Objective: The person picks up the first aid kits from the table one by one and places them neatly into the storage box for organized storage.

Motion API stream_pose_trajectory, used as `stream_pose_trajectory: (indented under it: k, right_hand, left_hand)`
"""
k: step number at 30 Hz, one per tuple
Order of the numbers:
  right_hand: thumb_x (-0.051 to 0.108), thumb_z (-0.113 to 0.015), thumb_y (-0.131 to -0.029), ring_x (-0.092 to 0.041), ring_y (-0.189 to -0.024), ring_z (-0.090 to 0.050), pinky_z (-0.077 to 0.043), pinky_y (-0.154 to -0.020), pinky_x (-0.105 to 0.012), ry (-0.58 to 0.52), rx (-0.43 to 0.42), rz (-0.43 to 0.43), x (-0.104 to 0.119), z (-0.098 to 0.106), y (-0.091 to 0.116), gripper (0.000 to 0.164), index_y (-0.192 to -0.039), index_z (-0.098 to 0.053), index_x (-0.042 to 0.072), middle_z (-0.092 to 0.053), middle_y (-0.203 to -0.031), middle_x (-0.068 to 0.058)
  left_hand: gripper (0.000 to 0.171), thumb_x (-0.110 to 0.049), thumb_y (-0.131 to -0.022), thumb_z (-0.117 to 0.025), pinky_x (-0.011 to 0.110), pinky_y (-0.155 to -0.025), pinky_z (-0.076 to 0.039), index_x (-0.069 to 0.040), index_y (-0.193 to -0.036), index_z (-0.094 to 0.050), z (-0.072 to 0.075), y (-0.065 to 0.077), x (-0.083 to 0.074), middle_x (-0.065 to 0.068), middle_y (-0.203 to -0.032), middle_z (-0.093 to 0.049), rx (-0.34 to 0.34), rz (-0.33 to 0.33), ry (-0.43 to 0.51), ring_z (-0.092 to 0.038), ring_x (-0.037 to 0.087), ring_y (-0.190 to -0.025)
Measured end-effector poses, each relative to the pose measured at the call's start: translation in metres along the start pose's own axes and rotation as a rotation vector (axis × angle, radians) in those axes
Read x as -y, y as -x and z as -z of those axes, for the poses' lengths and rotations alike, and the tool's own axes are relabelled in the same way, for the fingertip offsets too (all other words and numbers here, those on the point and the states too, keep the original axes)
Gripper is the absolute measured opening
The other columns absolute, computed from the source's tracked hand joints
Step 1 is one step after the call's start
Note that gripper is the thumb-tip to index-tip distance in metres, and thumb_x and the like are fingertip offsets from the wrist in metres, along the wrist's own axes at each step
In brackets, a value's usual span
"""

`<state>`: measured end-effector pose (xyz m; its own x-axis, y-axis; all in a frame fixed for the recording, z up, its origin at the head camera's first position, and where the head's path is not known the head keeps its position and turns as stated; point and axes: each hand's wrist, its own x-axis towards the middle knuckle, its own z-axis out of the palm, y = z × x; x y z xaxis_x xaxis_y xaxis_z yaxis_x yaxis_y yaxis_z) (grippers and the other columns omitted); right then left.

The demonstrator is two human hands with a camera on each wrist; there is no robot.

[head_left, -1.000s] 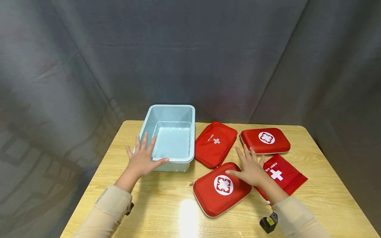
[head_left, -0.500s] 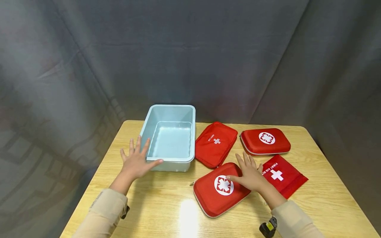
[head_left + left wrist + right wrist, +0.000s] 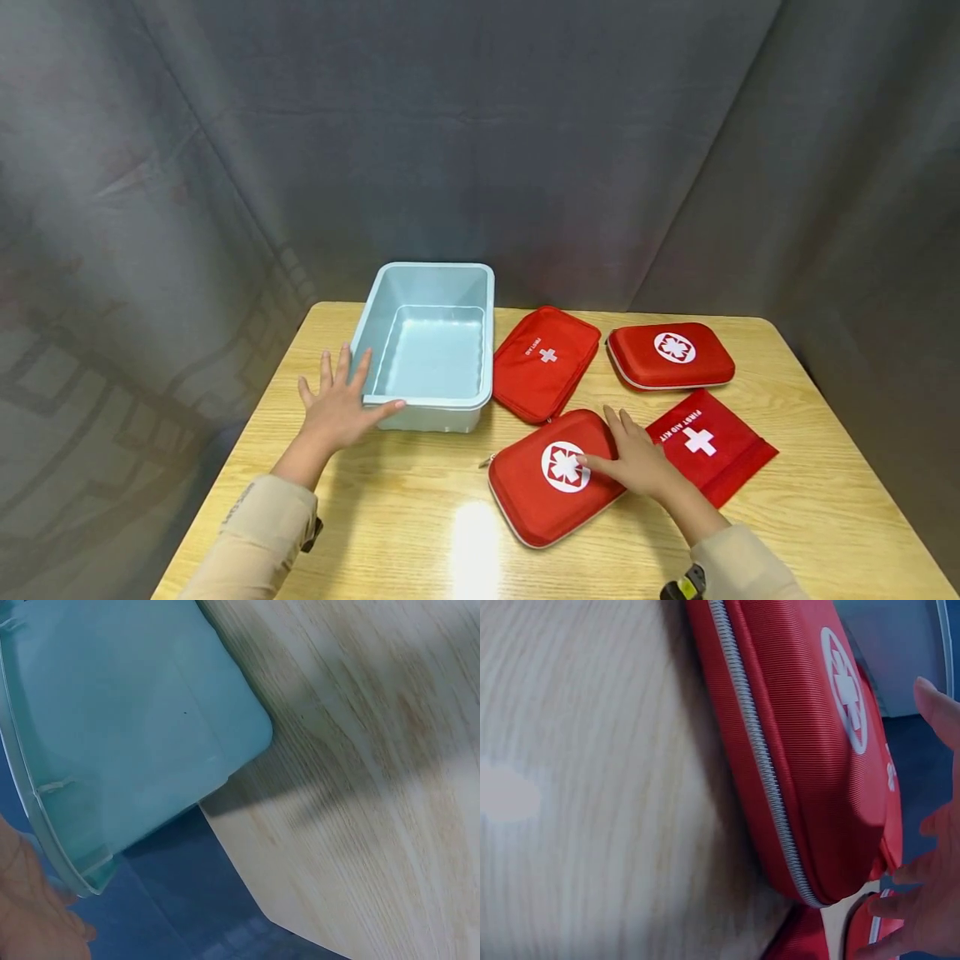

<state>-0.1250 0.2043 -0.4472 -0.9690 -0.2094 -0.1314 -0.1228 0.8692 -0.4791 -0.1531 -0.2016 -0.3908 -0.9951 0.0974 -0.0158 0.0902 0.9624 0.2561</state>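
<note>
Right hand [image 3: 636, 457] – fingers apart over the right end of the red case [image 3: 525, 492], lower middle of the frame; contact unclear. Thumb and fingers on opposite sides should hold best. Left hand [image 3: 337, 410], fingers spread – by the tub [image 3: 431, 419], left of centre.

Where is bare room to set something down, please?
Bare wood lies at the table's front, between left sleeve and nearer hard-shell case, and right of the FIRST AID KIT pouch. It is crowded right of the light-blue bin: the FIRST AID pouch and farther case lie close, and the right hand is at the nearer case.
</note>
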Motion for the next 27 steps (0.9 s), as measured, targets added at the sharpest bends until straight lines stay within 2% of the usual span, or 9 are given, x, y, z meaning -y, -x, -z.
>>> stream_pose_trajectory:
  k: [5,10,15,20,27]
  right_hand:
    - [0.057,-0.056,-0.071,-0.050,-0.114,-0.024,-0.025,-0.084,-0.063,-0.071,0.021,-0.022,-0.003,-0.004,0.004,0.095,-0.134,-0.018,-0.004,-0.023,-0.129,-0.033]
    - [0.054,-0.057,-0.073,-0.043,-0.115,-0.030,-0.028,-0.089,-0.054,-0.143,0.016,-0.049,-0.006,-0.006,0.010,0.095,-0.133,-0.017,-0.008,-0.029,-0.128,-0.031]
    - [0.054,-0.053,-0.076,-0.042,-0.113,-0.033,-0.030,-0.088,-0.054,-0.160,0.029,-0.105,-0.008,-0.008,0.018,0.093,-0.132,-0.017,-0.011,-0.032,-0.125,-0.033]
    - [0.054,-0.050,-0.078,-0.042,-0.112,-0.036,-0.031,-0.087,-0.053,-0.164,0.004,-0.133,-0.010,-0.011,0.026,0.089,-0.128,-0.022,-0.013,-0.035,-0.123,-0.032]
    - [0.051,-0.051,-0.080,-0.038,-0.103,-0.046,-0.036,-0.082,-0.049,-0.215,-0.039,-0.182,-0.016,-0.016,0.033,0.076,-0.123,-0.034,-0.009,-0.048,-0.113,-0.026]
  left_hand:
    - [0.099,-0.074,-0.069,-0.036,0.067,-0.083,0.012,-0.012,-0.140,-0.007,0.000,-0.001,0.002,0.018,-0.141,0.009,0.001,0.002,0.005,0.021,0.036,-0.122]
    - [0.098,-0.073,-0.070,-0.037,0.067,-0.083,0.012,-0.011,-0.140,-0.008,-0.001,0.000,0.005,0.018,-0.141,0.009,-0.004,0.004,0.021,0.020,0.037,-0.122]
    - [0.097,-0.073,-0.070,-0.036,0.067,-0.083,0.011,-0.012,-0.140,-0.007,-0.003,0.000,0.009,0.017,-0.141,0.009,-0.008,0.009,0.018,0.021,0.037,-0.122]
    - [0.097,-0.073,-0.071,-0.036,0.068,-0.082,0.011,-0.011,-0.140,-0.006,-0.003,0.000,0.010,0.017,-0.141,0.009,-0.006,0.013,0.029,0.022,0.037,-0.121]
    - [0.097,-0.072,-0.071,-0.037,0.069,-0.082,0.009,-0.011,-0.140,-0.006,-0.003,0.000,0.011,0.015,-0.142,0.010,-0.002,0.011,0.045,0.021,0.038,-0.121]
